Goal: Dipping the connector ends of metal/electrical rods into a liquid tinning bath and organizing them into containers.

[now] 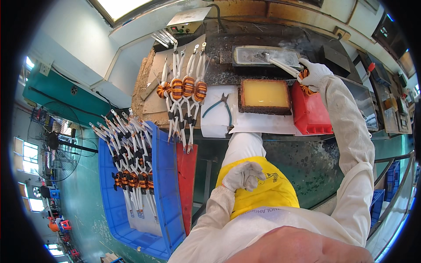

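Floor, left: green, with a black-caged fan (53, 141) standing near a pale wall.
Blue crate (172, 204): open-topped, beside the bench; contains a row of wire-wound coils (133, 179) with white leads and bare metal ends.
Bench, left part: brown board (149, 109) bearing four copper-coloured coils (188, 87) set side by side, their white leads extending up and down; a control box (186, 27) stands behind.
Bench, middle: dark, stained surface (215, 70); white sheets lie along the front edge, with teal-handled pliers (224, 98) on them.
Left hand: gloved hand (243, 176) above the yellow apron (258, 199); fingers loosely curled, half open, gripping nothing visible.
Brown-rimmed tray (284, 108): filled with yellow material; liquid or solid cannot be determined.
Rectangular pot (245, 67): behind the tray; grey, silvery contents, with faint vapour above.
Red bin (312, 114): right of the tray; its contents cannot be made out.
Right hand: gloved hand (316, 75) closed around a single coil (305, 83) above the red bin; the coil's white leads (284, 67) extend left, ends at the pot's grey contents.
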The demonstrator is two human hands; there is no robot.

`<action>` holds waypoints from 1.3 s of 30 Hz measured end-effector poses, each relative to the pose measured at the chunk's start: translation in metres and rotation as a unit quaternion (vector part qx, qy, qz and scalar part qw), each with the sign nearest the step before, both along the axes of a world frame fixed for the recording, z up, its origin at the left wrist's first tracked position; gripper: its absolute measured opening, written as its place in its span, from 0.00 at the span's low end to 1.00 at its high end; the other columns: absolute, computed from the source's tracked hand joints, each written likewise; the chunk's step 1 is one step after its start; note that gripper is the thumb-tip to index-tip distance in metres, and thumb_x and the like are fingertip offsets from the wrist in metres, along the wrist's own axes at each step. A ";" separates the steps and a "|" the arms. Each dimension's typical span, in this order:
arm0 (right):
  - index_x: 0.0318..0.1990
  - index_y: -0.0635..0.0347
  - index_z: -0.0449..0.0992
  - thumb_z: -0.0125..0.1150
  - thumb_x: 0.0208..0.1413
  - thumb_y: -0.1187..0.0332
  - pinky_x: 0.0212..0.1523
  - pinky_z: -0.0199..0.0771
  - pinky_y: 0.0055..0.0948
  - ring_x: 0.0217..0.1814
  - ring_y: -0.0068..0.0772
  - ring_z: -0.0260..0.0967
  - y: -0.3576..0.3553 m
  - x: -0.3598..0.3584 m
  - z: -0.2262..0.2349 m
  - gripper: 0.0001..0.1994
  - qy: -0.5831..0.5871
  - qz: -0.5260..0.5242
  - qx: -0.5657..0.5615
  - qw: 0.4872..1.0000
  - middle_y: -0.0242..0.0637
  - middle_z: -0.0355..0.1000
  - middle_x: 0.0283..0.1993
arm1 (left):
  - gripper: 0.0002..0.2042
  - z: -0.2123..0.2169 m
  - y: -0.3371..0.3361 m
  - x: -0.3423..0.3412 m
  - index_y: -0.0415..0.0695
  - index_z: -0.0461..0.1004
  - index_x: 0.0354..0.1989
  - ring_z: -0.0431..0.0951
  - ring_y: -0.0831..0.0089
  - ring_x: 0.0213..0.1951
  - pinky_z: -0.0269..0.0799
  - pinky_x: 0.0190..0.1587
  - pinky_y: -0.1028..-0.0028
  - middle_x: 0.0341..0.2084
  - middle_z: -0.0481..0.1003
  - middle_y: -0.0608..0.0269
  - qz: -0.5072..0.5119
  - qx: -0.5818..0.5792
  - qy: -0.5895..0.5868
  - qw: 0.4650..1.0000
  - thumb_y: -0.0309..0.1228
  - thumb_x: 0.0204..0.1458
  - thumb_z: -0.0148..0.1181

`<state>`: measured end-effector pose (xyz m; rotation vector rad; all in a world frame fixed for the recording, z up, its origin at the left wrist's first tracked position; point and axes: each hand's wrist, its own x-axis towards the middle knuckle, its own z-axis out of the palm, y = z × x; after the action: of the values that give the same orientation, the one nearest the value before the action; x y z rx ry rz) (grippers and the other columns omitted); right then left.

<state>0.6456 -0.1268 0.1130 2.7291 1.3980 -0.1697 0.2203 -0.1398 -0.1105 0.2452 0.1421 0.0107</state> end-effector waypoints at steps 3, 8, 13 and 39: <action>0.67 0.43 0.64 0.65 0.46 0.47 0.47 0.77 0.45 0.45 0.57 0.77 0.000 0.000 0.001 0.39 -0.003 -0.002 -0.010 1.000 0.54 0.78 0.44 | 0.26 -0.002 0.000 0.001 0.36 0.75 0.48 0.78 0.63 0.18 0.69 0.17 0.73 0.41 0.80 0.40 0.000 -0.014 -0.013 1.000 0.48 0.68 0.40; 0.68 0.43 0.64 0.64 0.46 0.46 0.47 0.77 0.44 0.45 0.57 0.77 0.000 0.002 -0.001 0.39 -0.007 0.001 -0.009 1.000 0.54 0.78 0.44 | 0.26 -0.001 0.000 0.000 0.36 0.75 0.49 0.77 0.63 0.17 0.70 0.18 0.74 0.42 0.80 0.40 0.004 0.001 -0.008 1.000 0.48 0.68 0.40; 0.68 0.43 0.64 0.64 0.46 0.46 0.48 0.77 0.45 0.46 0.57 0.77 0.000 0.000 0.000 0.39 -0.001 -0.006 -0.013 1.000 0.54 0.78 0.45 | 0.26 0.000 0.000 -0.001 0.36 0.76 0.49 0.77 0.63 0.18 0.70 0.18 0.73 0.42 0.80 0.40 0.003 -0.004 -0.002 1.000 0.48 0.68 0.39; 0.68 0.43 0.63 0.65 0.45 0.46 0.47 0.76 0.44 0.45 0.56 0.77 0.000 0.004 -0.001 0.40 0.004 -0.002 -0.010 1.000 0.54 0.78 0.44 | 0.25 0.001 0.000 0.000 0.38 0.76 0.48 0.76 0.64 0.18 0.66 0.17 0.75 0.41 0.80 0.41 0.003 0.004 0.010 1.000 0.48 0.68 0.39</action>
<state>0.6495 -0.1271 0.1115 2.7185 1.3862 -0.1928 0.2200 -0.1400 -0.1090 0.2530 0.1619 0.0147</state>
